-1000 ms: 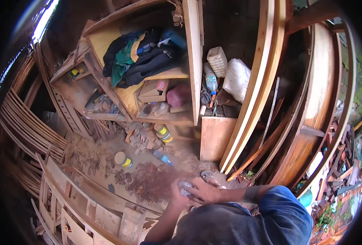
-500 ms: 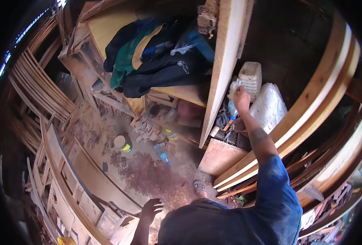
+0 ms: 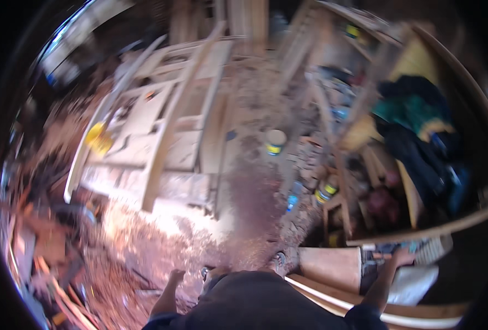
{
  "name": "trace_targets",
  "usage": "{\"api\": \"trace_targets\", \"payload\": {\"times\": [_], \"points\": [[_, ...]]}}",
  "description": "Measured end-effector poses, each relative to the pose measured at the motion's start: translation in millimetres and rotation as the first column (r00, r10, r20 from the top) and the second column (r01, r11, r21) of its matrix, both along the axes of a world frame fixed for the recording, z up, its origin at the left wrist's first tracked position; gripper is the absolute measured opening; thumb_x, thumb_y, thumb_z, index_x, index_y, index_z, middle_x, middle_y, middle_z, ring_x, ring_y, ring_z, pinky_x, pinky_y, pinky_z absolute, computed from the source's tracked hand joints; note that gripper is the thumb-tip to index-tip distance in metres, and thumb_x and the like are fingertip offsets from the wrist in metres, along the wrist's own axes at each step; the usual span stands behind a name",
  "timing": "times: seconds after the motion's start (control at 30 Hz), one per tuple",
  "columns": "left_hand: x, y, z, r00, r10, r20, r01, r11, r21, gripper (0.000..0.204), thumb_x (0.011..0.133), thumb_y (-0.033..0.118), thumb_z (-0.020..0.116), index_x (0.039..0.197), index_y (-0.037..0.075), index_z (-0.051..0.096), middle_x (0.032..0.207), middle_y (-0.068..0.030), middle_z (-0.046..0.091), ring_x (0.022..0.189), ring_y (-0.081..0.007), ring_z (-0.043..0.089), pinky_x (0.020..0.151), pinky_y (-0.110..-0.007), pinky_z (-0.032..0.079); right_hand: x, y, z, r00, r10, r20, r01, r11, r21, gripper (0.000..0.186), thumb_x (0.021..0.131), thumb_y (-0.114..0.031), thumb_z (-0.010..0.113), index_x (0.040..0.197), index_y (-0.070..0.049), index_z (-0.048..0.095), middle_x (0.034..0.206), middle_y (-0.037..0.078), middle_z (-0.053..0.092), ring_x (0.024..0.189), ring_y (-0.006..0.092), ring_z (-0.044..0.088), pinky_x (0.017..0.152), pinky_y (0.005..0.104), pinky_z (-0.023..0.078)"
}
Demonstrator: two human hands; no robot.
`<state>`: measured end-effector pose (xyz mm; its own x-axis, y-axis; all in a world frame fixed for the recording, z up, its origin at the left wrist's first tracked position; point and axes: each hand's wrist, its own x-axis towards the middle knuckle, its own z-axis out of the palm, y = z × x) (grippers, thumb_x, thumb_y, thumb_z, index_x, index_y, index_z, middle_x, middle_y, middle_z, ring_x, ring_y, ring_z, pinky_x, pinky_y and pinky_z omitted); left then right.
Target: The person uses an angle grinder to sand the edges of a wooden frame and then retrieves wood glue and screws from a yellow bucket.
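Note:
My right hand (image 3: 402, 256) reaches out at the lower right, among clutter beside a pale ribbed plastic container (image 3: 435, 248) and a white bulky block-like thing (image 3: 414, 284). Motion smears its fingers, so what they hold, if anything, is unclear. My left hand (image 3: 176, 276) hangs low over the debris-strewn floor, its fingers loosely apart and nothing visible in it. A wooden panel (image 3: 330, 268) stands just left of the clutter by my right hand.
Long boards (image 3: 332, 300) lie by my right arm. A wooden frame (image 3: 170, 126) with a yellow object (image 3: 98, 138) fills the left. Dark and green clothing (image 3: 414, 107) drapes over a wooden bench at right. A tub (image 3: 275, 142) and a plastic bottle (image 3: 293, 197) sit on the floor.
The view has swung left, bringing more of the wooden frame and scrap-covered floor into sight. My right arm now extends toward the lower right, its hand still by the ribbed container.

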<state>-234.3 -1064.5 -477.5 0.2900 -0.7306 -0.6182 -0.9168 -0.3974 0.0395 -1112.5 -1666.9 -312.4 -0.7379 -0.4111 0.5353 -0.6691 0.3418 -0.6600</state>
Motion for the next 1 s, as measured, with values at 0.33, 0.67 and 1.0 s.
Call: {"api": "trace_targets", "payload": {"times": [0.33, 0.67, 1.0], "points": [[32.0, 92.4, 29.4, 0.387, 0.808, -0.444, -0.922, 0.334, -0.197, 0.065, 0.083, 0.049, 0.075, 0.126, 0.002, 0.060, 0.109, -0.0278, 0.070, 0.107, -0.0426, 0.067, 0.093, -0.048, 0.053, 329.7, 166.2, -126.2, 0.951, 0.202, 0.234, -0.257, 0.937, 0.237, 0.048, 0.094, -0.028, 0.070, 0.127, 0.001, 0.050, 0.108, 0.024, 0.062, 0.099, 0.0370, 0.063, 0.084, 0.0467, 0.053], [104.2, 277.3, -15.1, 0.044, 0.899, -0.436, -0.998, 0.024, -0.051, 0.045, 0.089, 0.046, 0.068, 0.114, 0.009, 0.071, 0.112, -0.0212, 0.071, 0.109, -0.0398, 0.066, 0.093, -0.046, 0.053, 772.1, 201.5, 43.9, -0.075, 0.755, 0.651, -0.912, 0.212, -0.351, 0.017, 0.098, -0.008, 0.059, 0.115, -0.005, 0.062, 0.093, 0.002, 0.058, 0.080, 0.0083, 0.054, 0.065, 0.0250, 0.044], [59.4, 323.1, -14.4, -0.424, 0.703, -0.571, -0.903, -0.380, 0.203, 0.030, 0.093, 0.033, 0.064, 0.101, 0.005, 0.069, 0.085, -0.0097, 0.069, 0.070, -0.0201, 0.067, 0.060, -0.036, 0.053, 1138.3, 261.9, 211.3, -0.571, 0.469, 0.674, -0.747, -0.636, -0.191, 0.019, 0.100, -0.022, 0.058, 0.100, -0.004, 0.065, 0.079, 0.003, 0.063, 0.062, 0.0093, 0.058, 0.056, 0.0228, 0.046]]}}
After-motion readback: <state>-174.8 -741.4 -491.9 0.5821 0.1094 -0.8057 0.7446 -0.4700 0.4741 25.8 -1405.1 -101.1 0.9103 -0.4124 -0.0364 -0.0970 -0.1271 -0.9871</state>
